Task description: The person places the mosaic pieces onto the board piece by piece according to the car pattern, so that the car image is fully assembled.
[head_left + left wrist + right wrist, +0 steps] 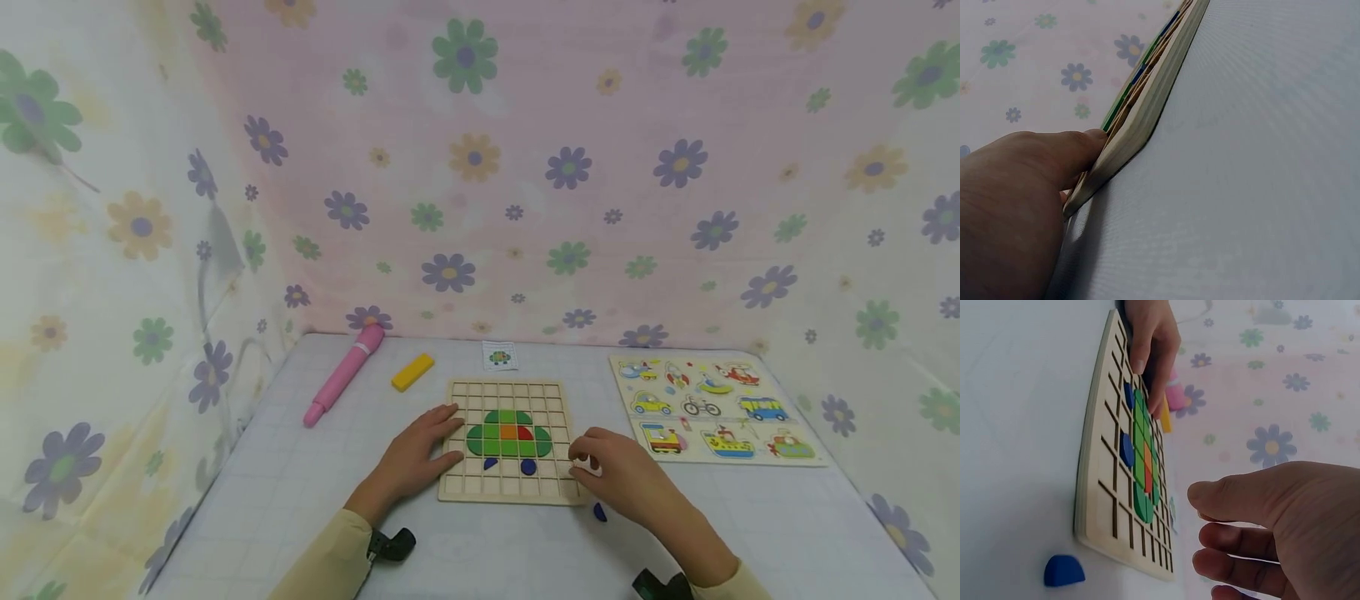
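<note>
A wooden grid board (510,486) lies on the table with green pieces (491,444) set in it as a rounded shape, plus an orange square (509,432) and a red piece (524,433). Below them sit a small blue piece (490,463) and a blue circle (528,467). My left hand (412,450) rests at the board's left edge, its thumb (1082,150) on the rim. Beside the right edge, my right hand (618,471) hovers with fingers loosely bent and nothing between them. One loose blue piece (1064,570) lies on the table near the board's corner.
Behind the board lies a small pattern card (499,357). A yellow block (412,372) and a pink pen-shaped object (343,375) are at the back left. To the right is a picture puzzle board (693,433) with vehicles. Flowered cloth (517,233) hangs around the table.
</note>
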`<state>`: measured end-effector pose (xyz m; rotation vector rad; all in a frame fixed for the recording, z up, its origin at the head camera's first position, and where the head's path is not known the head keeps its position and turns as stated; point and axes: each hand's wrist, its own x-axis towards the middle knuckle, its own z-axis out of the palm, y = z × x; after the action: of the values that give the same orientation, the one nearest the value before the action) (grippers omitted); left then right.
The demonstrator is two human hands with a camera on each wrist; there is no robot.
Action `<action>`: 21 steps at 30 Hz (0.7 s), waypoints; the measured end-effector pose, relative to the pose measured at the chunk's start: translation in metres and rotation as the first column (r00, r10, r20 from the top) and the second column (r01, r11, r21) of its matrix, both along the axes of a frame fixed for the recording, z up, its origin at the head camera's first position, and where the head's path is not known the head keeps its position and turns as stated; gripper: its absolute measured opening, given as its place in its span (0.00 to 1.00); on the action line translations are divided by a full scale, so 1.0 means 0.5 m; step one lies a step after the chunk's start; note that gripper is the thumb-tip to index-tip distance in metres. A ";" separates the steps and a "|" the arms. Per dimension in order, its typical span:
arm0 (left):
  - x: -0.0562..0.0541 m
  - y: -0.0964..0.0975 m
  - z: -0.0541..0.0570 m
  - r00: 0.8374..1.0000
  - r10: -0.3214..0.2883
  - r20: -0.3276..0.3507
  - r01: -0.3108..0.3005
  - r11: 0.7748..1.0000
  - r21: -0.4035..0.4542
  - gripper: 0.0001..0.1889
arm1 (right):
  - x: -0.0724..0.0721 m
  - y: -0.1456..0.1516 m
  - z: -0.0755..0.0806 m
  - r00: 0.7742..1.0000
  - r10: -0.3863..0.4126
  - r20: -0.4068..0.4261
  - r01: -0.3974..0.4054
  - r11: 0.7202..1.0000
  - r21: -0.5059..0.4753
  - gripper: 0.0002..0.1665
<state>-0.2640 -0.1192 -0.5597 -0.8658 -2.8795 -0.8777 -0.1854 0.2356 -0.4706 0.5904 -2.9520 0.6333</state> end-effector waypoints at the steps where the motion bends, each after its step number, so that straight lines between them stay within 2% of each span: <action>1: 0.000 0.000 0.000 1.000 0.000 0.001 0.000 1.000 0.002 0.31 | 0.003 0.005 -0.001 1.000 -0.005 0.004 0.005 1.000 0.000 0.10; 5: 0.002 0.000 0.001 1.000 0.001 0.001 -0.001 1.000 0.003 0.31 | 0.012 0.021 -0.010 0.996 -0.060 0.067 0.059 0.998 0.015 0.10; 9: 0.004 0.002 0.005 1.000 0.003 -0.001 -0.003 1.000 0.002 0.31 | 0.020 0.034 -0.020 0.982 -0.112 0.152 0.110 0.994 0.022 0.09; 15: 0.006 0.005 0.009 1.000 0.013 0.007 -0.013 1.000 -0.002 0.31 | 0.032 0.047 -0.041 0.968 -0.111 0.225 0.106 0.994 0.032 0.09; 21: 0.007 0.003 0.008 1.000 0.012 0.002 -0.012 1.000 0.000 0.31 | 0.037 0.052 -0.059 0.959 -0.122 0.254 0.113 0.992 0.053 0.12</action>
<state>-0.2607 -0.1177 -0.5557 -0.8478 -2.8828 -0.8782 -0.1671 0.2617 -0.4999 0.3548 -3.2163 0.6914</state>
